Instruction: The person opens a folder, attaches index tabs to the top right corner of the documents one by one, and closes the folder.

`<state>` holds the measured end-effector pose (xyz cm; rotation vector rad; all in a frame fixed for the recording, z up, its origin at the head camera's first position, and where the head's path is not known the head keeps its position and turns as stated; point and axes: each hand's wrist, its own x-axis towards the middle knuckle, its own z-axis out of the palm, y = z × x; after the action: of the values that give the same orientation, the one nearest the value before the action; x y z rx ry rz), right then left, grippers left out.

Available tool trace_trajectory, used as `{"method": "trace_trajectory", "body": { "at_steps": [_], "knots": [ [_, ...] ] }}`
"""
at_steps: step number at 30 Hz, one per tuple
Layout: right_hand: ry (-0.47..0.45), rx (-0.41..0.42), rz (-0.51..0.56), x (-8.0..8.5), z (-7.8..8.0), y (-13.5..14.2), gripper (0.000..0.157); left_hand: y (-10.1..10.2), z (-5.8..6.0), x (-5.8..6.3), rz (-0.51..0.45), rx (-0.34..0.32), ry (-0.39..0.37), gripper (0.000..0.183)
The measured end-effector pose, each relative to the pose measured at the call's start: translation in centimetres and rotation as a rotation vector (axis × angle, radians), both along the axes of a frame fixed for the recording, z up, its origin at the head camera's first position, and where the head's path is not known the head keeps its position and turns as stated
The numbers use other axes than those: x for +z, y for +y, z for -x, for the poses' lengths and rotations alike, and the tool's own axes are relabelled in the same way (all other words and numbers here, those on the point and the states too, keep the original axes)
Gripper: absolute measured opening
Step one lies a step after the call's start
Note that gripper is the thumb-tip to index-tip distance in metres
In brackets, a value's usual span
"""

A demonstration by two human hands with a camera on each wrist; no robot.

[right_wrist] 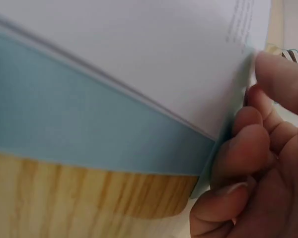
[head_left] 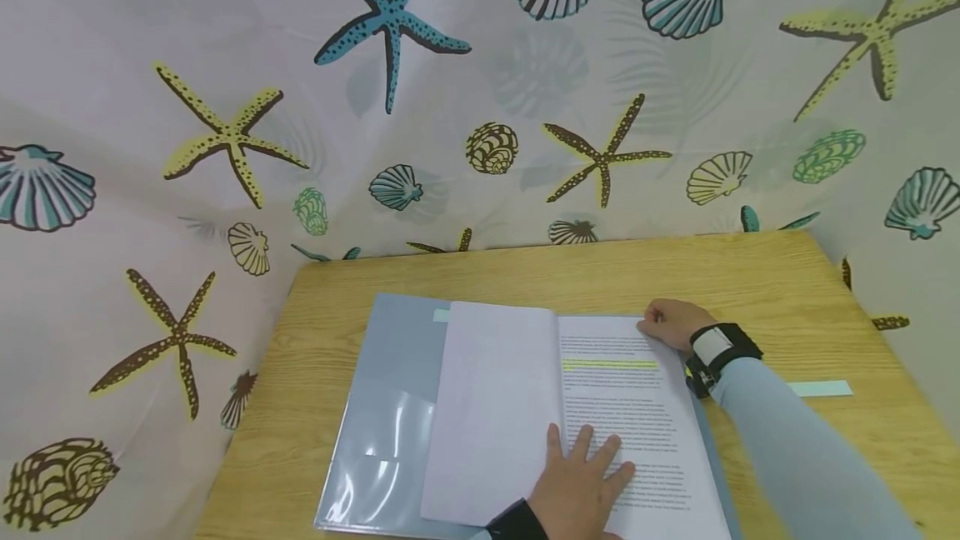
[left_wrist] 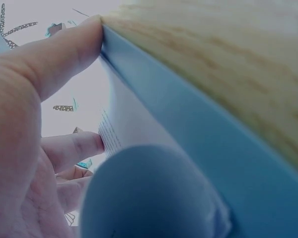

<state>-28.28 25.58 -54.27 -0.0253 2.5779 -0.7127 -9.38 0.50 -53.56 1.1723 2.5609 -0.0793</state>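
Note:
A grey-blue folder (head_left: 390,373) lies spread on the wooden table, with stapled-looking white sheets turned to a printed page (head_left: 622,423). Two lines near its top carry a yellow highlight (head_left: 609,365). The turned-over blank sheet (head_left: 495,415) covers part of the left cover. My left hand (head_left: 573,486) rests on the lower part of the printed page, fingers spread; its thumb (left_wrist: 64,54) is at the folder's bottom edge. At the page's top right corner, my right hand (head_left: 671,323) pinches the edge with thumb and curled fingers (right_wrist: 243,153).
A pale green strip (head_left: 821,388) lies on the wooden table (head_left: 750,273) right of the folder, partly behind the right forearm. Another pale strip (head_left: 441,316) shows at the left cover's top. Cloth printed with starfish and shells (head_left: 450,190) hangs around the table.

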Motion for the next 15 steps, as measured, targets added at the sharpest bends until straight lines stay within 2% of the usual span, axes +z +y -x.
{"method": "trace_trajectory", "body": {
  "at_steps": [8,15],
  "knots": [
    [0.021,0.032,-0.070,0.09,0.14,-0.34,0.018,0.06,0.08,0.18,0.003,0.007,0.003,0.088],
    [0.007,0.018,-0.044,-0.21,0.16,0.18,0.023,0.20,0.13,0.27,0.006,0.009,-0.009,0.088]
  ]
}}
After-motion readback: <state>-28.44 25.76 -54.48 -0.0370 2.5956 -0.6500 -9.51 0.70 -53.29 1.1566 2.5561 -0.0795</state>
